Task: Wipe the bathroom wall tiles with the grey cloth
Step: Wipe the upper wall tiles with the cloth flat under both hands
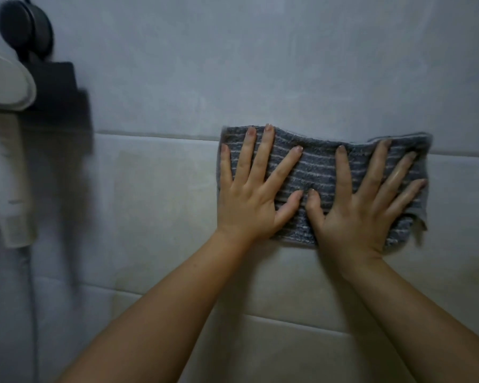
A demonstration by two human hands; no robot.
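Two bare forearms reach up from the bottom edge. Left hand (249, 197) and right hand (362, 205) lie flat, fingers spread wide, thumbs nearly touching, pressing grey cloth (318, 170) against wall tiles (161, 189), across a grout line. Far left: white bottle (10, 172) in black holder (58, 89).

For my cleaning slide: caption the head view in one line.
Left hand and right hand press a grey striped terry cloth flat on pale wall tiles.

Partly hidden, partly blurred
Left hand (246, 205) and right hand (351, 217) cover much of the grey cloth (318, 167); black holder (58, 89) smeared, white fitting (6, 81) cropped.
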